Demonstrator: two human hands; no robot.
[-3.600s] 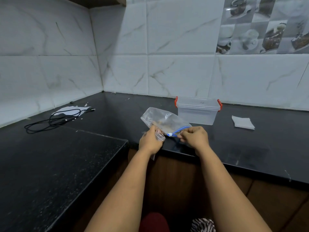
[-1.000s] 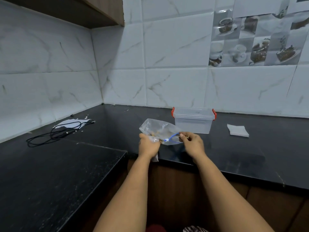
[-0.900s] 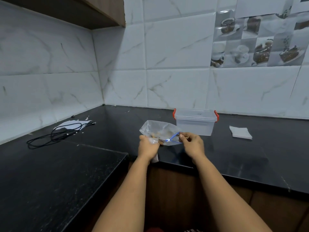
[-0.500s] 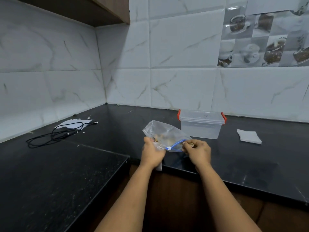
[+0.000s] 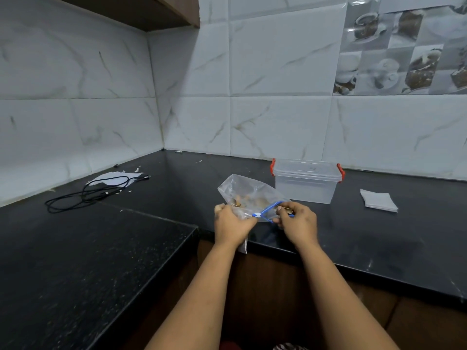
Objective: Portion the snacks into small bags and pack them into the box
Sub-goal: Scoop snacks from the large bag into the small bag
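Note:
A clear zip bag (image 5: 249, 192) with a blue seal strip and pale snack pieces inside is held just above the front edge of the black counter (image 5: 379, 238). My left hand (image 5: 232, 224) grips the bag's left end near the white slider, with another clear plastic piece hanging below the fist. My right hand (image 5: 298, 223) pinches the blue strip at the right end and holds a small brown snack piece between the fingertips. A clear plastic box (image 5: 307, 180) with red latches and its lid on stands behind the bag.
A folded white napkin (image 5: 378, 200) lies right of the box. A coiled black cable (image 5: 88, 192) on a white sheet (image 5: 115, 178) lies on the left counter wing. Tiled walls close in the corner; a cabinet hangs overhead at top left.
The hands and bag have stayed in nearly the same grip. The view has tilted upward and shifted a little, and the bag's mouth looks slightly more spread between the hands.

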